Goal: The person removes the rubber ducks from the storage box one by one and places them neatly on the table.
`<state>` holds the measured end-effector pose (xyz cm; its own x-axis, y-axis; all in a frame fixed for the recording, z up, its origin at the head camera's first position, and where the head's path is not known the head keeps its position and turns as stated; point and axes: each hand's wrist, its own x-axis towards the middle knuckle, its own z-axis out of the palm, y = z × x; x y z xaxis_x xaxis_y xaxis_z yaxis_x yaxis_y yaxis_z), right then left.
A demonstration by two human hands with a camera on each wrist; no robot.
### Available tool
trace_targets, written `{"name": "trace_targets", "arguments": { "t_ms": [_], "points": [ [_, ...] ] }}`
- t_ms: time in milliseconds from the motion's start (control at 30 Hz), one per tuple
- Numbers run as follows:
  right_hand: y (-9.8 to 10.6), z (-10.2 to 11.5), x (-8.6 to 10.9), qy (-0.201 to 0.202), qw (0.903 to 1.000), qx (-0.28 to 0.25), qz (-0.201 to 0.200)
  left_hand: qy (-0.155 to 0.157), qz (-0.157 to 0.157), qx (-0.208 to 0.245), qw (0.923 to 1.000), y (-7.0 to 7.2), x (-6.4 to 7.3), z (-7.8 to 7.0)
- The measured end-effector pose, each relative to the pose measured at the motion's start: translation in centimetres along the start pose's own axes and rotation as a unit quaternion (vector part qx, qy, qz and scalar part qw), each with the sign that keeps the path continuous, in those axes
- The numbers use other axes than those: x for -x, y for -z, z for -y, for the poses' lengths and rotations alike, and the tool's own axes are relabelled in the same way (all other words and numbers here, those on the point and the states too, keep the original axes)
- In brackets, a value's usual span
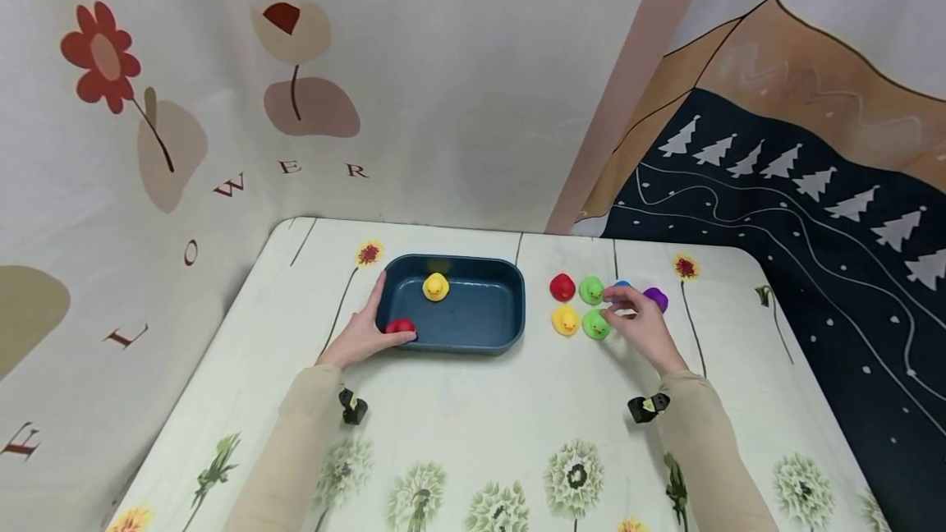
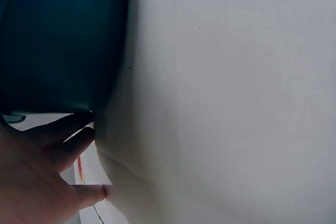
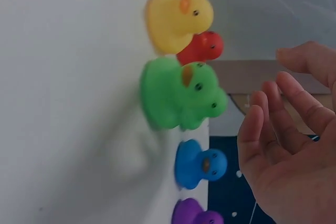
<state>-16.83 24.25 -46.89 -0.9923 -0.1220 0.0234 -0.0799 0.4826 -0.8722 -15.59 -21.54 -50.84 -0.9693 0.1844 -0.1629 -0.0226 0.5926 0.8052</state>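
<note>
My left hand (image 1: 360,341) grips the near left corner of a dark blue rectangular tray (image 1: 473,310), thumb at the front rim and fingers along the left side. Inside sit a yellow toy duck (image 1: 435,287) and, beside the thumb, a partly hidden red duck (image 1: 401,326). Over a group of ducks hovers my right hand (image 1: 641,323), fingers loosely bent, holding nothing. Nearest to it are two green ducks (image 1: 596,324) (image 3: 176,95), a blue duck (image 3: 200,164) partly hidden in the head view, and a purple duck (image 1: 655,299). A red duck (image 1: 562,287) and a yellow duck (image 1: 566,320) stand left of them.
A white flower-printed cloth (image 1: 458,409) covers the table. Behind it rises a printed curtain (image 1: 458,105), with a dark tree-patterned section (image 1: 739,187) at the right. Black camera mounts (image 1: 353,407) sit at both wrists.
</note>
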Motion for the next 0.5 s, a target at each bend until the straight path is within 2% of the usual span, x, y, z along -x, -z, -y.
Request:
{"name": "trace_targets", "arguments": {
  "t_ms": [100,167,500],
  "points": [
    [-0.2,0.6,-0.3,0.001,1.0,-0.004,0.003,0.003,0.0,0.0,1.0,0.0,0.0,0.0],
    [-0.5,0.1,-0.7,0.008,0.9999,-0.009,0.009,0.004,0.0,0.001,1.0,0.0,0.0,0.0],
    [-2.5,2.3,-1.6,0.018,0.9951,-0.029,0.093,0.014,0.004,0.0,0.9999,0.0,0.1,-0.2]
  ]
}}
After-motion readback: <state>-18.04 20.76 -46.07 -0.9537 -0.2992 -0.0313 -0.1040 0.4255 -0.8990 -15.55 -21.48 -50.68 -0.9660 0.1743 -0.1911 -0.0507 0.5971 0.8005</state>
